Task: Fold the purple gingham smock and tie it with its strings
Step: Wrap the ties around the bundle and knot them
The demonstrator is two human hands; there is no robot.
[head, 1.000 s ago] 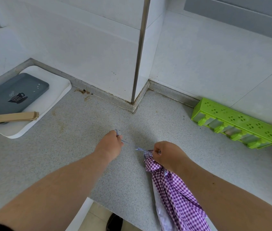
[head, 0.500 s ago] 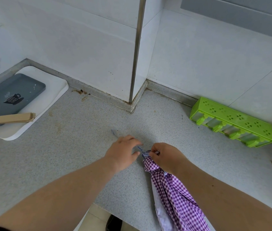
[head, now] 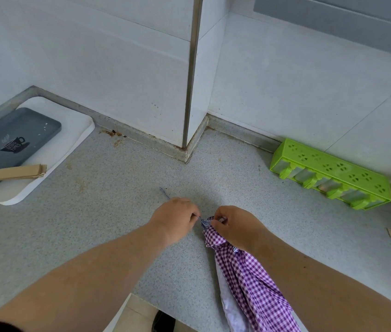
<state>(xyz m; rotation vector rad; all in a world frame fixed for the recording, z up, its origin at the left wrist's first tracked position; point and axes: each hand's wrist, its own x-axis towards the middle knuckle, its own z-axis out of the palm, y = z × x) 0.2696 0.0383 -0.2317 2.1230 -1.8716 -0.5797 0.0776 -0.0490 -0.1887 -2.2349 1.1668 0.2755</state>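
A thin striped string (head: 198, 217) is pinched in the curled fingers of the left hand (head: 174, 219), its free end trailing out on the speckled counter (head: 93, 212) beyond the knuckles. The gathered top of the purple gingham smock (head: 249, 279) is gripped by the right hand (head: 235, 226); the bundle lies along the counter toward its near edge.

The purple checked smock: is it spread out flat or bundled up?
Bundled up. The smock is gathered into a narrow roll on the counter; the right hand grips its top end and the left hand pinches a string.
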